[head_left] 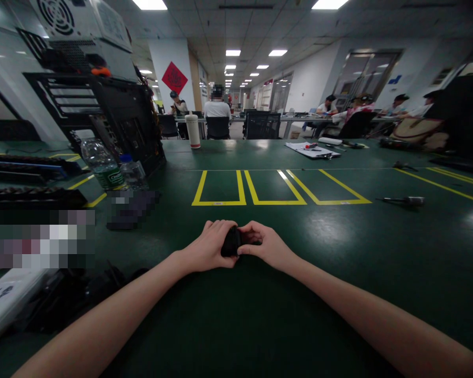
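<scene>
Between my two hands is a small black object (230, 242), boxy in outline; its exact kind does not show. My left hand (209, 242) wraps round its left side, thumb below and fingers over the top. On the right, the thumb and fingertips of my right hand (265, 242) pinch the object's edge. Both hands are low over the dark green tabletop (284, 325), in front of the yellow tape outlines (218, 203). Part of the object is hidden by my fingers.
To the left stand a computer case (130, 121), a plastic bottle (100, 163) and a smaller blue-capped bottle (134, 173). A screwdriver (405, 201) lies right. Farther back are a clipboard (311, 150) and a white cup (193, 131). Several people sit at desks beyond.
</scene>
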Motion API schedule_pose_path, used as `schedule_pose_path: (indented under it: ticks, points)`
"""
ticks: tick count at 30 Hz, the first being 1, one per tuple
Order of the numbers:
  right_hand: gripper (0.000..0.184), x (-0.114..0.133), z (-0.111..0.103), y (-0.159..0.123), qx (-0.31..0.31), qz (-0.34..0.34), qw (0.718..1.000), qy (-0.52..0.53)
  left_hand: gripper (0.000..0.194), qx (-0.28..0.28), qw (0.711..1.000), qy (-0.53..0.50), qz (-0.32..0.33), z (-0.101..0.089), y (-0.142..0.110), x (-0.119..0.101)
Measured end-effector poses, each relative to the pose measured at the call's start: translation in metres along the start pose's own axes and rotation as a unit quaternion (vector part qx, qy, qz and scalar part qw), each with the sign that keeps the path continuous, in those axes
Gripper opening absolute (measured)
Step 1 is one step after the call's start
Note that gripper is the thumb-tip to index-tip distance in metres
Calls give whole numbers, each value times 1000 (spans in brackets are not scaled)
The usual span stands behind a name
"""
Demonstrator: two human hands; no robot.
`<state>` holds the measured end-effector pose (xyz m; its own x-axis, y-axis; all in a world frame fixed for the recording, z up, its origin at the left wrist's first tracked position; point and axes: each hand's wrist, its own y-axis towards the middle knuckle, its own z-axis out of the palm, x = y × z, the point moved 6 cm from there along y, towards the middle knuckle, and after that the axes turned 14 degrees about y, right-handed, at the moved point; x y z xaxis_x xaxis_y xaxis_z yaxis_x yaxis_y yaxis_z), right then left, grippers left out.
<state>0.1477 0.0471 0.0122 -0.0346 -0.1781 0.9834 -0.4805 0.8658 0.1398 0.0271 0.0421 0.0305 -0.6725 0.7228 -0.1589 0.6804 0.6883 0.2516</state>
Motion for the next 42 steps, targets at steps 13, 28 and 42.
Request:
schedule_pose_path:
  ticks: [13, 28, 42]
  points:
    - [29, -4, 2, 0, 8, 32, 992, 124, 58, -9, 1000, 22, 1, 1, -2, 0]
    - [18, 7, 6, -8, 1, 3, 992, 125, 57, -2, 1000, 11, 2, 1, -1, -2]
    - [25, 6, 4, -11, -2, -70, 997, -34, 58, -6, 1000, 19, 4, -1, -1, -4]
